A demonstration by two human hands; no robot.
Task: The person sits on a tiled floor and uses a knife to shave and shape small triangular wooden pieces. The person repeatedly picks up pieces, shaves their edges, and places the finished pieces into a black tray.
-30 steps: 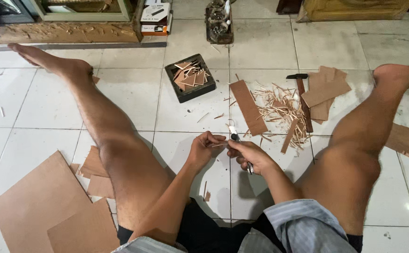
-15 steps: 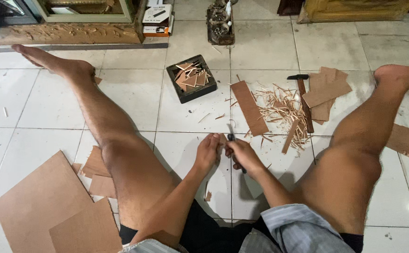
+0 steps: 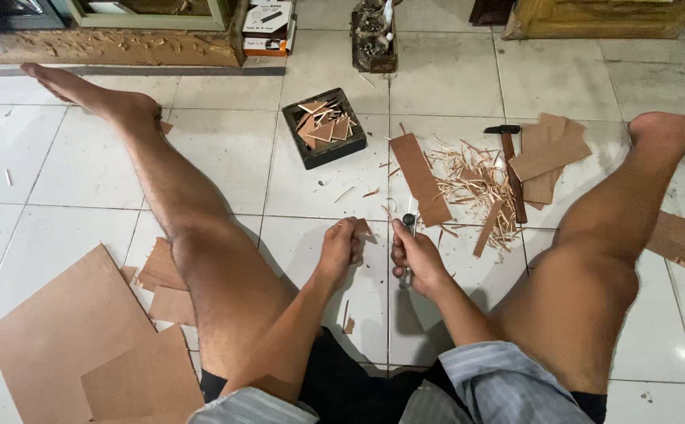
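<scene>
Person sat on the tiled floor (image 3: 67, 165), legs spread wide, both hands held low betw. the knees. Left hand (image 3: 341, 250) had its fingers curled shut w/ a small brown wood piece (image 3: 364, 228) pinched at the tips, the piece poking out toward the right. Right hand (image 3: 414, 257) was wrapped in a fist round a slim tool (image 3: 408, 225), prob. a knife, its dark end sticking up out of the fist; blade too small to make out. Hands were close together but not touching, the wood piece just beside the tool's tip.

Ahead of the hands, a long brown strip (image 3: 421, 179) lay on the floor next to a heap of pale shavings (image 3: 472, 184). A hammer (image 3: 509, 161) lay at the far edge of the shavings, w/ stacked brown sheets (image 3: 550, 155) just past it. A dark square box (image 3: 324, 137) holding cut triangular bits sat further out, left of the strip. Large brown boards (image 3: 67, 338) lay by the left thigh, smaller offcuts beside them. One more brown scrap (image 3: 678, 239) lay outside the right leg.
</scene>
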